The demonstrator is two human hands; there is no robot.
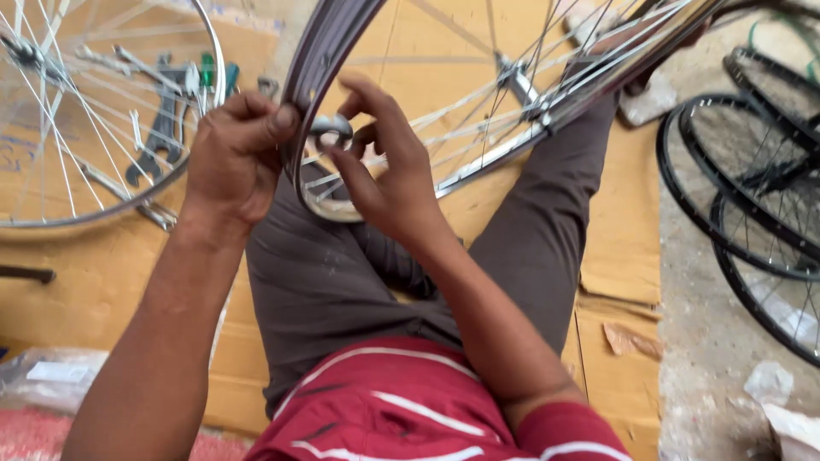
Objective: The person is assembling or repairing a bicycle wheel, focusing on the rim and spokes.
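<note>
From the head view we count one silver wheel rim point(478, 162) resting across the lap, its spokes running to one hub point(511, 77). Our left hand point(235, 154) closes its grip around the rim's edge; our right hand point(384, 166) pinches a small round metal tool point(330, 132) against the rim's inner side. A second spoked wheel point(94, 111) lies on the cardboard point(615, 222) over several wrenches point(158, 137). At least three black rims point(752, 188) lie on the floor, far right.

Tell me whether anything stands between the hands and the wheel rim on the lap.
Nothing visible does. The left hand grips the wheel rim directly, and the right hand pinches a small round metal tool against the rim's inner side.
</note>
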